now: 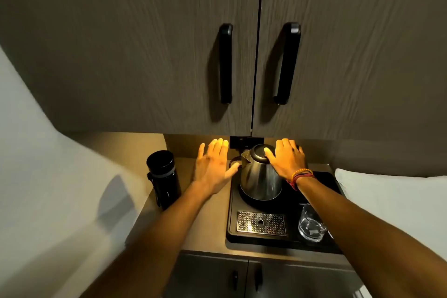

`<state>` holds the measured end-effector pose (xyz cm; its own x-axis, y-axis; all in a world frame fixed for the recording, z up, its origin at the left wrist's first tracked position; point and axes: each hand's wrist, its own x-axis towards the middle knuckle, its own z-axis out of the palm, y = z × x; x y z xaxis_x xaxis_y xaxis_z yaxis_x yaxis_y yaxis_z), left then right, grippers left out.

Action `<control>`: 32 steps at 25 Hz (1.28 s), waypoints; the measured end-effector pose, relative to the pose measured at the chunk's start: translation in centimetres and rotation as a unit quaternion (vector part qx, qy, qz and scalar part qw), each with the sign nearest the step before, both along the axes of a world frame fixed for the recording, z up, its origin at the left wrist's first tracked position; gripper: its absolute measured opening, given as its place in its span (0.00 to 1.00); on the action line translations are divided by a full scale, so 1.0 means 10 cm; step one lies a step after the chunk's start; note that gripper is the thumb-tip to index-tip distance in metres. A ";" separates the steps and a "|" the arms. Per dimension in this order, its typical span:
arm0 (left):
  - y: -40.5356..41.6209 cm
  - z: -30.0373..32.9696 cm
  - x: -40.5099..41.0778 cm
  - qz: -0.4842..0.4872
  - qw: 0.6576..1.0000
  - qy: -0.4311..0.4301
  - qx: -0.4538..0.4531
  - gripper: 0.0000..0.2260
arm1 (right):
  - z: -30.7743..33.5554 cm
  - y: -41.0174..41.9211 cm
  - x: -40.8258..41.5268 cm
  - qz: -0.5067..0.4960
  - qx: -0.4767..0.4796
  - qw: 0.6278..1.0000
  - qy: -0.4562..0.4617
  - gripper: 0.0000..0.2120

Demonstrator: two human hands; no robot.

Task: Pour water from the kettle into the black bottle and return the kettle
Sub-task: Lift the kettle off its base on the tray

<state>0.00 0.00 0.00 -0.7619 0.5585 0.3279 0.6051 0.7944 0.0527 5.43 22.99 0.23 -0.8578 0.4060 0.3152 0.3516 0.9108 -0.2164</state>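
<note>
A steel kettle (pixel 260 178) with a dark lid stands upright on its round base on the black tray (pixel 321 182). Its spout faces left. My right hand (pixel 286 161) hovers flat over the kettle's right side and handle, fingers spread, thumb over the lid; it holds nothing. My left hand (pixel 214 164) is spread open just left of the kettle, thumb near the spout, apart from it. The black bottle (pixel 164 178) stands upright at the counter's left edge with its cap on and a strap down its side.
A drinking glass (pixel 310 225) sits on the tray's front right. A perforated metal drip grate (pixel 261 222) lies at the tray's front. Upper cabinet doors with black handles (pixel 226 63) hang low overhead. A wall socket (pixel 245 141) is behind the kettle. White pillow (pixel 391 198) at right.
</note>
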 end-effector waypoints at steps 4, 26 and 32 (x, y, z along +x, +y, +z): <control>0.39 -0.16 -0.08 -0.014 0.999 -0.033 -0.009 0.37 | -0.09 0.04 -0.23 -0.003 -0.026 0.998 -0.059 0.29; 0.23 0.11 -0.49 0.020 0.999 -0.043 -0.008 0.26 | -0.18 0.54 -0.08 -0.052 -0.399 0.915 -0.029 0.22; -0.17 0.29 -0.51 0.087 0.994 -0.067 0.019 0.22 | -0.13 0.40 -0.10 -0.051 -0.417 0.907 0.039 0.18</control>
